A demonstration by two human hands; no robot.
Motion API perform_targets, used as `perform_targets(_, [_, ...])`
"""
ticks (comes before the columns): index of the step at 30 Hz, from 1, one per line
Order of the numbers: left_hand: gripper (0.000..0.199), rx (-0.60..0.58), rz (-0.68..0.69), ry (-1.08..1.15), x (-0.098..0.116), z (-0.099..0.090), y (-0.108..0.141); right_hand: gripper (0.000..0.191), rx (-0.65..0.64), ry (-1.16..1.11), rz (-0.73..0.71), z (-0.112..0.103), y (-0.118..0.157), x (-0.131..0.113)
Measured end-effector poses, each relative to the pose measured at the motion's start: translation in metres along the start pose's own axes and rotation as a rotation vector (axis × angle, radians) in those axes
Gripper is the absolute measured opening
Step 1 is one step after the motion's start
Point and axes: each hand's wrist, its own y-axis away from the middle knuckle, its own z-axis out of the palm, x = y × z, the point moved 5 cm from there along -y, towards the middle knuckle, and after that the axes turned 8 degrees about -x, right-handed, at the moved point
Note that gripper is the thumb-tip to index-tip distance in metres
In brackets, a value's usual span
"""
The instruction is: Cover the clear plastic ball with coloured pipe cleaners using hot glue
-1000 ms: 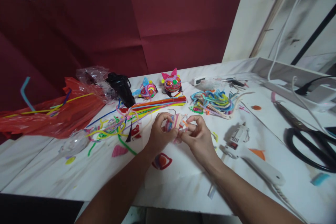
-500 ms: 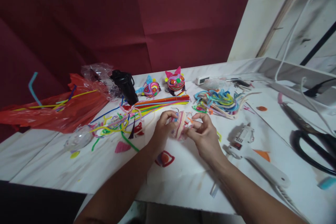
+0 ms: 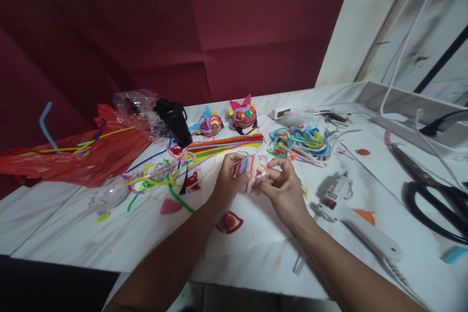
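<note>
Both hands hold a clear plastic ball partly covered with fuzzy pipe-cleaner strips in cream, pink and blue. My left hand grips its left side, thumb across the front. My right hand pinches its right side near a bit of orange; the fingertips partly hide the ball. Under the hands lies white paper, with a red eye-shaped piece near my left forearm. Right of my right hand, a white hot glue gun lies on its side. Two finished-looking pipe-cleaner heads, one pink-eared and one blue-eared, sit behind.
Bundled pipe cleaners and a tangled multicoloured pile lie beyond the hands. At left are a clear ball, a black bottle and a red plastic bag. Large scissors lie at right, near a cable.
The ball has turned in my hands, so more pink and blue strips show on its left side. My left fingers have shifted slightly; the things on the table stay put.
</note>
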Motion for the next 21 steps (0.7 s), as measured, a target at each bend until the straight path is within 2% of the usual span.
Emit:
perform_targets(2, [0.049,0.014,0.004,0.005,-0.0006,-0.0015,-0.0003,0.051,-0.001,0.005,-0.009,-0.0001,0.0001,-0.0003])
perform_targets(5, [0.058,-0.027,-0.013,-0.034,-0.0019,-0.0016,-0.0011,0.051,0.01,0.013,-0.02,-0.0009,0.0003,-0.0009])
perform_targets(10, [0.055,-0.039,0.004,-0.133,0.001,-0.0012,-0.0005,0.052,-0.005,-0.018,-0.022,0.0005,0.001,-0.0005])
perform_targets(17, [0.053,-0.009,0.032,-0.093,0.0056,0.0017,0.0029,0.052,-0.031,-0.017,-0.032,0.002,0.0018,-0.0018])
perform_targets(21, [0.054,-0.056,0.028,-0.074,0.0027,0.0011,0.0009,0.051,-0.028,-0.035,-0.042,0.0019,0.0012,-0.0046])
